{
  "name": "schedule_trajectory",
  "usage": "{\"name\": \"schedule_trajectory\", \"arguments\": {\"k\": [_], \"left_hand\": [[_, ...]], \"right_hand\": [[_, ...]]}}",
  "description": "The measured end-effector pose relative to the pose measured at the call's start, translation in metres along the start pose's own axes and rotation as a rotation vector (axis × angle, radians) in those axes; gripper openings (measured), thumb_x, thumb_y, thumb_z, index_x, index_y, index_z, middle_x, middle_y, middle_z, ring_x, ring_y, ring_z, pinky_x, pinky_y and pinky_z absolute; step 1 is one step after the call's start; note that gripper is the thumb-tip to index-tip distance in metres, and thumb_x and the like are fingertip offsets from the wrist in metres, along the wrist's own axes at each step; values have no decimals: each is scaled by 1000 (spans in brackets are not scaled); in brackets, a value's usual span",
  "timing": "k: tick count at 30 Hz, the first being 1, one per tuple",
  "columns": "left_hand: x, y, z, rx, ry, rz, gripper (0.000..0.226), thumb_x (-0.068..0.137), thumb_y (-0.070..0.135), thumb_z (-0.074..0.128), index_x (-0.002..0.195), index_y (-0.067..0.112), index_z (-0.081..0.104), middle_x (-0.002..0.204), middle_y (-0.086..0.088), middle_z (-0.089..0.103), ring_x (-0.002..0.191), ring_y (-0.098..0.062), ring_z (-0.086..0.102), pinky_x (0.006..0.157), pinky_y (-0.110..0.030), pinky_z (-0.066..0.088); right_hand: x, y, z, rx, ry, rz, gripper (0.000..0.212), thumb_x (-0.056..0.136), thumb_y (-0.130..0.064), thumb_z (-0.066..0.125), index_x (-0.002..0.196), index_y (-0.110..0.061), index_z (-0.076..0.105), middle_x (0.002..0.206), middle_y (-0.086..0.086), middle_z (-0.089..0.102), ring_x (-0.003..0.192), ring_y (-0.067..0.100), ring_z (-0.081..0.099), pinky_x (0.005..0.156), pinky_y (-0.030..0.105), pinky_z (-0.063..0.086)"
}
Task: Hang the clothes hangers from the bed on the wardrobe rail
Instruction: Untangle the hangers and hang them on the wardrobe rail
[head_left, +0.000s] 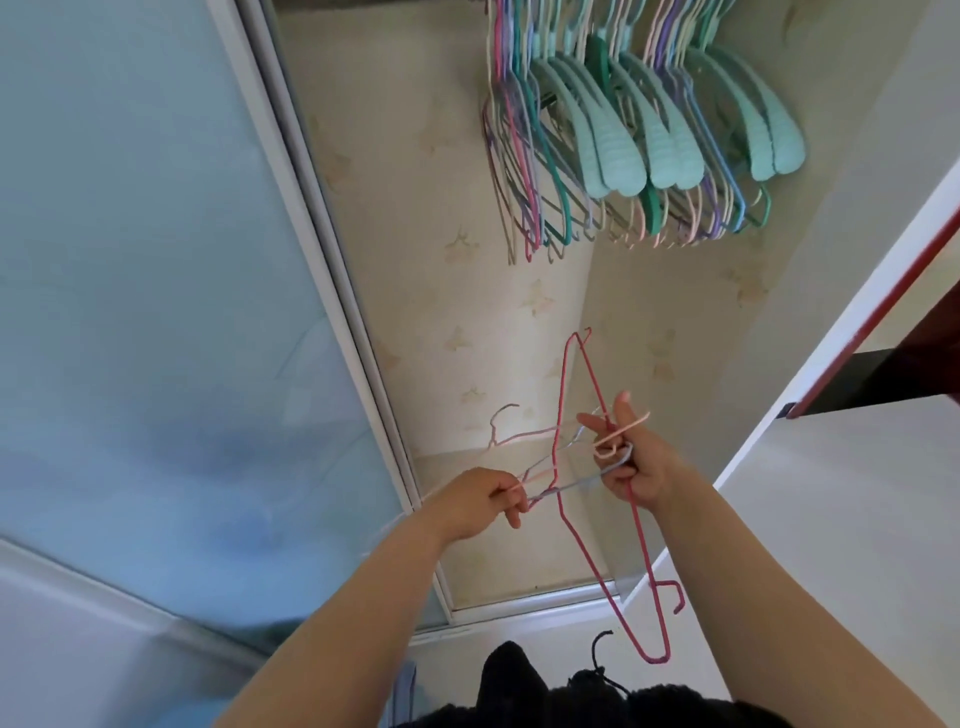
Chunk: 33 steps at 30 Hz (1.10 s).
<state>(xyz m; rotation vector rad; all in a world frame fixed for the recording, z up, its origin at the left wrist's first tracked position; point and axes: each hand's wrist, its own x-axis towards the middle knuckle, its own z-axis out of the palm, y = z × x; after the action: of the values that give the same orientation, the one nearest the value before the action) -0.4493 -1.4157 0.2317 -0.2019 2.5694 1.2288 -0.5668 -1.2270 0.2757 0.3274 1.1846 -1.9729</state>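
I hold a tangle of thin wire hangers in front of the open wardrobe. My left hand (475, 501) pinches the ends of a pale pink hanger (519, 439) and a grey hanger (571, 486). My right hand (636, 465) grips the red hanger (589, 551), which hangs down toward the floor, along with pale hanger hooks. Many hangers hang at the top of the wardrobe: thin coloured ones (519, 171) and broad mint-green plastic ones (670, 135). The rail itself is out of view.
A blue sliding wardrobe door (156, 312) with a white frame stands at the left. A white panel with a dark red edge (883, 312) stands at the right. A dark hanger hook (600, 649) pokes up near my dark clothing at the bottom.
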Motion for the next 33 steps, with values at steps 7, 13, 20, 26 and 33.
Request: {"name": "schedule_trajectory", "arguments": {"k": [7, 13, 20, 26, 33], "left_hand": [[0, -22, 19, -18, 22, -40, 24, 99, 20, 49, 92, 15, 71, 92, 2, 76, 90, -6, 63, 88, -27, 45], [-2, -22, 31, 40, 73, -33, 23, 98, 19, 49, 98, 13, 72, 102, 3, 72, 92, -8, 59, 88, -22, 43], [-6, -48, 34, 288, 306, -110, 55, 89, 31, 58, 141, 27, 39, 144, 1, 32, 132, -22, 32, 111, -34, 30], [-28, -69, 8, -287, -386, -462, 113, 67, 65, 75, 153, 28, 13, 155, 4, 22, 142, -18, 23, 118, -37, 14], [-45, -69, -13, -494, -638, -478, 39, 102, 36, 40, 135, 19, 49, 99, 4, 60, 71, -6, 53, 70, -22, 49]], "right_hand": [[-1, 14, -6, -344, 186, -96, 64, 90, -64, 42, 77, -6, 66, 53, 0, 56, 30, 4, 32, 30, 10, 17], [-9, 19, -11, -522, 324, -226, 53, 97, -52, 41, 82, -5, 61, 53, 4, 51, 31, 8, 29, 33, 13, 19], [-17, 1, -22, -456, 281, -391, 44, 101, -33, 43, 68, -8, 58, 38, -2, 31, 29, 10, 24, 34, 13, 18], [-29, -14, -26, -370, 124, -426, 36, 101, -21, 42, 69, -7, 52, 41, 2, 43, 27, 10, 25, 35, 12, 15], [-22, -22, -42, -183, 70, -370, 27, 99, -18, 46, 75, -9, 55, 42, -6, 33, 30, 5, 19, 32, 13, 14]]}}
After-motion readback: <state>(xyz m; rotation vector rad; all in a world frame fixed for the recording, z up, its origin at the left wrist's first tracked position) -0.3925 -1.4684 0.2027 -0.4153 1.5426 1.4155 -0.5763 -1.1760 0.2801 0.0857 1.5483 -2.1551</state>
